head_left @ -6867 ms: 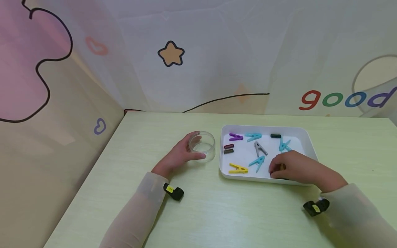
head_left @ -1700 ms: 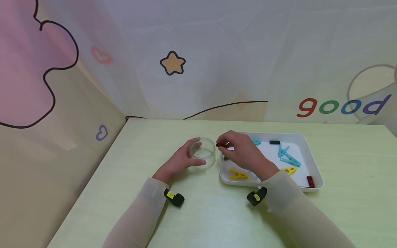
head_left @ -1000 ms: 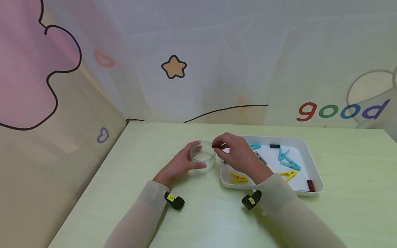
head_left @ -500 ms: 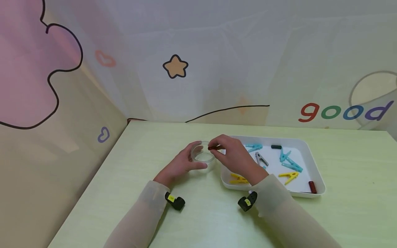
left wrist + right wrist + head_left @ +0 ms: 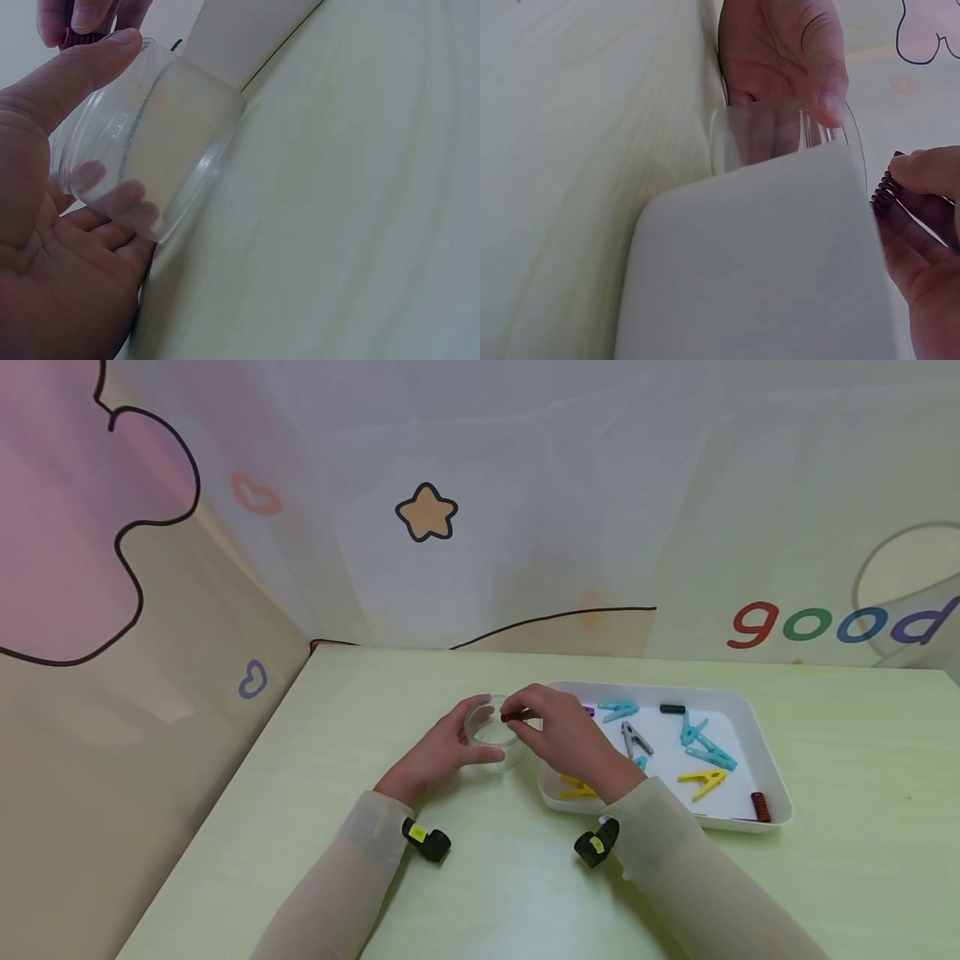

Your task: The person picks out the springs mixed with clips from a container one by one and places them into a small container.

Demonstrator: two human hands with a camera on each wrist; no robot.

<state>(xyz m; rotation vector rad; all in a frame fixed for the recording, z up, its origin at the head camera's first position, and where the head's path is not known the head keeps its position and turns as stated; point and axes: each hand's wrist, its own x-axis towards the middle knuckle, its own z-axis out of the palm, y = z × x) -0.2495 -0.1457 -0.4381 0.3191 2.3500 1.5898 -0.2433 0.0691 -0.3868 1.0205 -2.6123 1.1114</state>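
Observation:
My left hand (image 5: 431, 750) grips a clear round jar (image 5: 180, 135), thumb on the near side and fingers behind. The jar stands on the table, and its mouth faces up. Over the right side of that mouth, my right hand (image 5: 566, 735) pinches a small dark red coil spring (image 5: 883, 191) between thumb and fingers. From the left wrist view, the spring and fingertips show right at the jar's rim. No other thing shows inside the jar. Just right of the jar lies a white tray (image 5: 652, 785), partly covered by my right hand and forearm.
In the tray lie light blue clothes pegs (image 5: 711, 752), a grey peg (image 5: 634, 739), yellow pegs (image 5: 702, 781) and a purple peg (image 5: 588, 711), mostly hidden. A black spring (image 5: 672, 709) and another dark red spring (image 5: 761, 807) lie there too. A printed wall backs the table.
My right hand was low in the tray's right part; it then took a red spring at the tray's left side and moved left over the jar mouth. My left hand keeps holding the jar.

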